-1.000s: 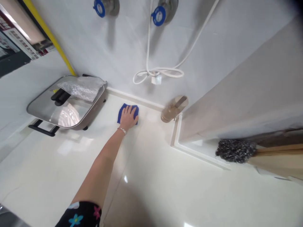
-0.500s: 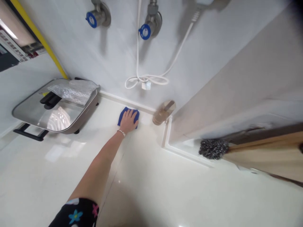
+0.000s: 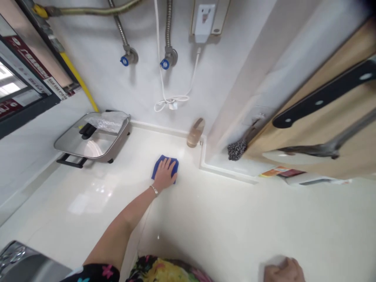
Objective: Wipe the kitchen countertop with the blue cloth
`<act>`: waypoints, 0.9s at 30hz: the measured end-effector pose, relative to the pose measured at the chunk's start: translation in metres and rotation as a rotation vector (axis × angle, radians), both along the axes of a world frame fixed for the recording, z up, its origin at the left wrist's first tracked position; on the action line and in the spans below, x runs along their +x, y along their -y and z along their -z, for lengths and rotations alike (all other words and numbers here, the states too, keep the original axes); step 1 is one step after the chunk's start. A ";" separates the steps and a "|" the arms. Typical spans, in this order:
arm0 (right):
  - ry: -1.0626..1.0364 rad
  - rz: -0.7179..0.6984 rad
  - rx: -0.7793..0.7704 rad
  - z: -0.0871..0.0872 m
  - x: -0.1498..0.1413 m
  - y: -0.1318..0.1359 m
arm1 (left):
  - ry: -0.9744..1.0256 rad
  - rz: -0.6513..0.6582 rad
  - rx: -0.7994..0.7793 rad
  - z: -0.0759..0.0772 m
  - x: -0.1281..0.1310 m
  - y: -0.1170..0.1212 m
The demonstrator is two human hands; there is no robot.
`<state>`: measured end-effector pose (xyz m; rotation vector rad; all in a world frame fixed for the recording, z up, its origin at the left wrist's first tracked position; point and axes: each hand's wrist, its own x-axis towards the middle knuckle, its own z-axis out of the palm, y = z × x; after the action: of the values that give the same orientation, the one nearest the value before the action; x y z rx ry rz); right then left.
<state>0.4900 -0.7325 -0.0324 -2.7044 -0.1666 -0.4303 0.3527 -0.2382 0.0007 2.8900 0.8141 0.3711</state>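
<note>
Two hands visible. My left hand (image 3: 163,178) lies palm-flat, fingers spread, pressing blue cloth (image 3: 165,166) onto white countertop (image 3: 205,219), wiping posture. Right hand (image 3: 283,270) at 5 o'clock rests on countertop, grip unclear. Electric skillet (image 3: 94,137) at 10 o'clock. Versus half second ago, cloth sits farther from back wall, bottle (image 3: 195,133).
</note>
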 end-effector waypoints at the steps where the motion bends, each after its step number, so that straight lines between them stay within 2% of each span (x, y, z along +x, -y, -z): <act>1: -0.003 -0.004 0.008 0.002 -0.001 0.000 | 0.000 0.007 0.003 0.000 -0.004 0.012; 9: 0.004 -0.037 0.040 0.016 0.001 0.006 | -0.003 0.114 -0.018 0.006 -0.030 0.113; 14: 0.076 -0.045 0.014 0.021 0.001 0.002 | -0.009 0.222 -0.046 0.009 -0.030 0.172; 21: 0.074 0.000 0.028 0.023 0.002 0.000 | -0.032 0.512 -0.118 0.007 0.003 0.235; 27: 0.026 -0.007 0.030 0.024 0.003 -0.002 | -0.013 0.745 -0.160 0.012 0.050 0.287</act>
<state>0.4929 -0.7307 -0.0563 -2.6686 -0.1754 -0.4626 0.4026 -0.5250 -0.0113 2.7805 -0.2486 0.1865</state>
